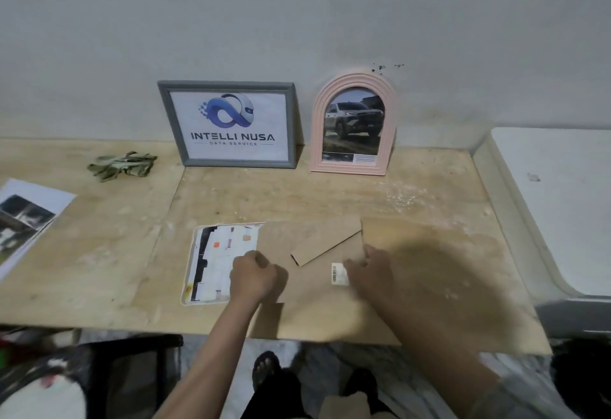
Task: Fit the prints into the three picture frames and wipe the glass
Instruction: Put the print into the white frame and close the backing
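A white frame (187, 273) lies face down near the table's front edge, with a print (215, 260) showing in its left part. A brown backing board (317, 306) with a fold-out stand (325, 246) and a barcode sticker (339, 274) covers the rest and reaches past it to the right. My left hand (254, 275) is curled at the board's left edge and seems to grip it. My right hand (368, 270) rests on the board beside the sticker. A grey frame (291, 121) with a logo print and a pink arched frame (319, 114) with a truck photo stand against the wall.
A crumpled greenish cloth (122, 165) lies at the back left of the wooden table (99, 253). A loose printed sheet (26, 220) sits at the left edge. A white surface (558, 203) adjoins the table on the right. My feet show below the front edge.
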Demonstrator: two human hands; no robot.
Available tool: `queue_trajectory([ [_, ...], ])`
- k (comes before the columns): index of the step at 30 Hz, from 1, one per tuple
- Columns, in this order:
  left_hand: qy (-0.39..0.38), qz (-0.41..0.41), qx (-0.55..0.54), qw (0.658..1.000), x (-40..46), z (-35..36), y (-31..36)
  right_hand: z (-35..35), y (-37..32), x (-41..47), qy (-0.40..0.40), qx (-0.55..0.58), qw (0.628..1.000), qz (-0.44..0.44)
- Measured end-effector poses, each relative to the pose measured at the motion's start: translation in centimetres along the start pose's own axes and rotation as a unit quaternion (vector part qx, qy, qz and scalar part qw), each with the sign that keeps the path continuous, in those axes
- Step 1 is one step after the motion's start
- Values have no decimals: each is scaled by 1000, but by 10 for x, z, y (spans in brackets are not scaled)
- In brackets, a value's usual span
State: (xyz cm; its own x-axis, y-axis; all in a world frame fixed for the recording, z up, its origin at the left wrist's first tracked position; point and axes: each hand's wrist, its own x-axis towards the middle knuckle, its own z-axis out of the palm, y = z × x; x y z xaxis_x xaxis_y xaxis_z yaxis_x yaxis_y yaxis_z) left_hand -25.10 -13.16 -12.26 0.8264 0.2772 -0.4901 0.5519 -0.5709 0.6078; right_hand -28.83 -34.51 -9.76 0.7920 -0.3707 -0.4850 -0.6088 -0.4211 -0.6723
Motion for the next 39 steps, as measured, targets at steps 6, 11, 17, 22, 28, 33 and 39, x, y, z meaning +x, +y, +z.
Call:
queue_trajectory([
  [6, 53, 22, 28, 998, 17, -56, -37, 65, -41, -18, -36, 0, 999, -20],
  [11, 62, 41, 34, 997, 33, -80, -58, 100, -60, -24, -34, 4, 999, -14],
  [17, 52, 75, 38, 995, 44, -84, -70, 116, -70, -27, -39, -12, 999, -25],
  [22, 64, 127, 70, 987, 40, -84, -76, 125, -68, -25, -32, -59, 997, -43],
  [28, 78, 169, 78, 979, 36, -87, -83, 127, -62, -27, -49, -68, 995, -47],
  [33, 106, 170, 49, 978, 35, -88, -88, 129, -54, -27, -56, -87, 990, -98],
  [39, 87, 172, 54, 980, 44, -94, -94, 131, -47, -26, -60, -138, 976, -156],
])
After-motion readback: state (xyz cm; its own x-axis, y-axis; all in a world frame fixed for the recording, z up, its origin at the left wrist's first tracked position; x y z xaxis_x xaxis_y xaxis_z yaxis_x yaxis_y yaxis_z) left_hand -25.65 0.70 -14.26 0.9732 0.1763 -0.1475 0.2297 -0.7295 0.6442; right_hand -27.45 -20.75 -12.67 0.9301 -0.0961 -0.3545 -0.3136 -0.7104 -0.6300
